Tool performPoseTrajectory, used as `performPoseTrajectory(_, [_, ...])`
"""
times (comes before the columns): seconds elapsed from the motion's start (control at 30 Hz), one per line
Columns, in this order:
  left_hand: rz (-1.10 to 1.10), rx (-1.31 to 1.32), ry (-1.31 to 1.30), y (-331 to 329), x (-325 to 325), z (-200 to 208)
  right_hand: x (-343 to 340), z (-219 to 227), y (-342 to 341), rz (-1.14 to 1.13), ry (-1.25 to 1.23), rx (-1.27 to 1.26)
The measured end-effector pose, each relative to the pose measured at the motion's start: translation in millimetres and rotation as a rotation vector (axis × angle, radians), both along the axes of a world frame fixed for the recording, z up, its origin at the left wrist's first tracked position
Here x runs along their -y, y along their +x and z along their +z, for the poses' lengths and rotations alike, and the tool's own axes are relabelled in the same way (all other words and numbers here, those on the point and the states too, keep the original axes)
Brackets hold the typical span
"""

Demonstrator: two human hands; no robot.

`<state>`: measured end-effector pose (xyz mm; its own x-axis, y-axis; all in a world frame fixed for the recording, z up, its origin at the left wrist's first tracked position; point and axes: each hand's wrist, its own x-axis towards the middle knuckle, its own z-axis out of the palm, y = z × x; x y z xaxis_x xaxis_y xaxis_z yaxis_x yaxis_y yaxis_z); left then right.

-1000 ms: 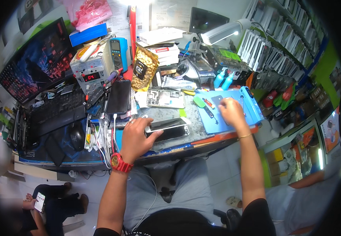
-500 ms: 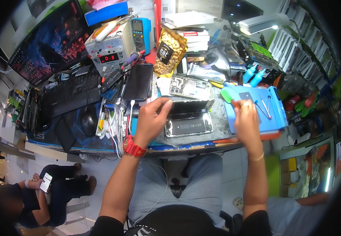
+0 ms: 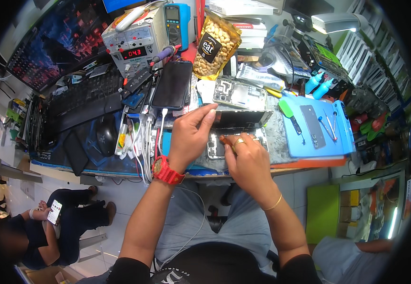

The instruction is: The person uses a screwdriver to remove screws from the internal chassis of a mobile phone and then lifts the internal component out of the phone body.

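My left hand (image 3: pixel 191 135) pinches the left end of a phone's screen (image 3: pixel 244 119), which is tilted up along the far edge of the opened phone body (image 3: pixel 214 150). Over that body is my right hand (image 3: pixel 250 161), fingers closed on a small brown-orange tool (image 3: pixel 225 140); its exact kind is hidden by the fingers, as is most of the phone's inside. Beyond the raised screen lies another opened phone frame (image 3: pixel 240 93). A green-headed brush (image 3: pixel 286 109) rests on the blue tray (image 3: pixel 300 147) to the right, beside a grey phone panel (image 3: pixel 312 126) and thin screwdrivers (image 3: pixel 329 127).
A dark phone (image 3: pixel 172 85) with a white cable lies left of the work spot. Behind stand a power supply (image 3: pixel 134 42), a blue multimeter (image 3: pixel 176 26) and a nut bag (image 3: pixel 217 45). A keyboard (image 3: pixel 82 99) and mouse (image 3: pixel 106 135) are left. Another person (image 3: pixel 49 236) sits lower left.
My right hand has moved left from the blue tray to the opened phone, bringing the brown-orange tool. My left hand still holds the raised screen. The view has shifted slightly.
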<state>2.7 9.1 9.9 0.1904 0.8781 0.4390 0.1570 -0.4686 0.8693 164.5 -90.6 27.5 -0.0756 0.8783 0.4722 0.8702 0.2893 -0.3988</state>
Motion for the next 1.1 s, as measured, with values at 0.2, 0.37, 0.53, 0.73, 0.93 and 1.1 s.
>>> performPoseTrajectory(0.2, [-0.014,0.012,0.008,0,1,0,-4,-3,-7,-0.023,0.012,0.010])
performPoseTrajectory(0.37, [-0.012,0.011,0.026,0,1,0,-3,-4,-10,-0.029,0.048,0.038])
performPoseTrajectory(0.53, [-0.040,-0.005,-0.059,-2,1,-2,-3,-2,-15,-0.031,0.060,0.051])
performPoseTrajectory(0.73, [-0.039,0.004,-0.038,-2,0,-5,-3,-3,-20,-0.008,0.062,0.007])
performPoseTrajectory(0.93, [-0.040,0.006,-0.032,-2,-1,-8,-3,-11,-21,-0.054,0.085,-0.062])
performPoseTrajectory(1.1, [-0.041,-0.003,-0.043,-2,-1,-7,-3,-14,-20,-0.050,0.091,-0.070])
